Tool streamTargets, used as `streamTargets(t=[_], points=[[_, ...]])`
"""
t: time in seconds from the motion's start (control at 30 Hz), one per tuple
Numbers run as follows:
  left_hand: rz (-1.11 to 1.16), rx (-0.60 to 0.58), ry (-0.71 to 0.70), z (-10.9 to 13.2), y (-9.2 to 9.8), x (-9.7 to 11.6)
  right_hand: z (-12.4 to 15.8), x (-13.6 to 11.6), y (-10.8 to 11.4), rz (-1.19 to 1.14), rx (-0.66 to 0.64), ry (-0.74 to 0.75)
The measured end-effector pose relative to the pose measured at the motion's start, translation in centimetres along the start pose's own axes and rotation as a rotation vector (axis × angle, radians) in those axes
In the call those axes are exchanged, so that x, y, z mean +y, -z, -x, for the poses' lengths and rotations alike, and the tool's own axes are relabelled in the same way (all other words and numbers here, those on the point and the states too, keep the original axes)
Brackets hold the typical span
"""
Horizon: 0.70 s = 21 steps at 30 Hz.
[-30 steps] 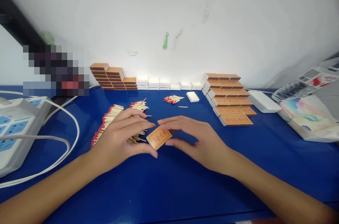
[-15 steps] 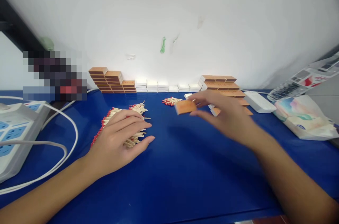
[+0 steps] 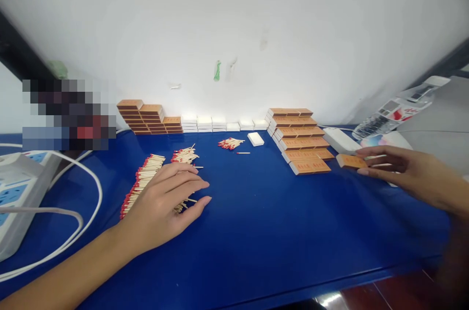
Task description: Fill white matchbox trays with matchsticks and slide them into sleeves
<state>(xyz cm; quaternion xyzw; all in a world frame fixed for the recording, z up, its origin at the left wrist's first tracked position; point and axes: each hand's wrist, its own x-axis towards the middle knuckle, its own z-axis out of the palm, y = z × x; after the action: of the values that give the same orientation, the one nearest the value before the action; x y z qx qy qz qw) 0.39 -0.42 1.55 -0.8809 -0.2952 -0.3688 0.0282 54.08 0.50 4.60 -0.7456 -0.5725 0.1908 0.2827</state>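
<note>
The right grip (image 3: 410, 171) pinches a box (image 3: 349, 161) by its right end between thumb and fingers. Printed face up and white end to the left, the box is near the bench (image 3: 256, 232); whether it touches is hard to tell. Left of this grip, just beside the box, rises a stepped stack (image 3: 304, 144). Beyond the grip lie a pack (image 3: 390, 139), partly hidden by the fingers, a bottle (image 3: 392, 113) and a white block (image 3: 340, 140).

The left grip (image 3: 164, 202) is relaxed, fingers slightly curved, thumb apart, nothing held between them. It lies over the matches (image 3: 148, 174), which show at its left, beyond it and under the thumb; contact cannot be made out. Farther off, beyond and to its right, are a small pile (image 3: 230, 143), a lone match (image 3: 243, 153) and a tray (image 3: 255, 139). White trays (image 3: 220, 124) line the wall (image 3: 234, 22) behind these, with brown boxes (image 3: 142, 114) to their left. A power strip (image 3: 34, 200) sits well left of the left grip.
</note>
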Motion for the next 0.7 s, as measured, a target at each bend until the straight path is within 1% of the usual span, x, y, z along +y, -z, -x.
streamTargets(t=[0.1,0.17,0.27,0.4,0.53,0.7], points=[[0.010,-0.011,-0.007,0.0,-0.2,0.0,-0.2,1.5,-1.3,0.016,-0.051,0.095],[0.011,-0.008,-0.013,0.0,-0.3,0.0,-0.7,2.0,-2.2,0.006,-0.047,0.129],[0.001,-0.004,-0.020,-0.1,-0.3,-0.1,-1.4,2.7,-3.3,-0.029,-0.002,0.115],[0.000,-0.011,-0.016,0.0,-0.3,-0.2,-1.3,3.3,-4.0,-0.069,0.006,0.086],[0.007,-0.009,-0.021,0.1,-0.3,-0.2,-0.9,2.8,-4.3,-0.062,0.032,0.097],[0.022,0.009,-0.030,0.1,-0.3,-0.2,-0.6,1.2,-4.5,-0.088,0.048,0.028]])
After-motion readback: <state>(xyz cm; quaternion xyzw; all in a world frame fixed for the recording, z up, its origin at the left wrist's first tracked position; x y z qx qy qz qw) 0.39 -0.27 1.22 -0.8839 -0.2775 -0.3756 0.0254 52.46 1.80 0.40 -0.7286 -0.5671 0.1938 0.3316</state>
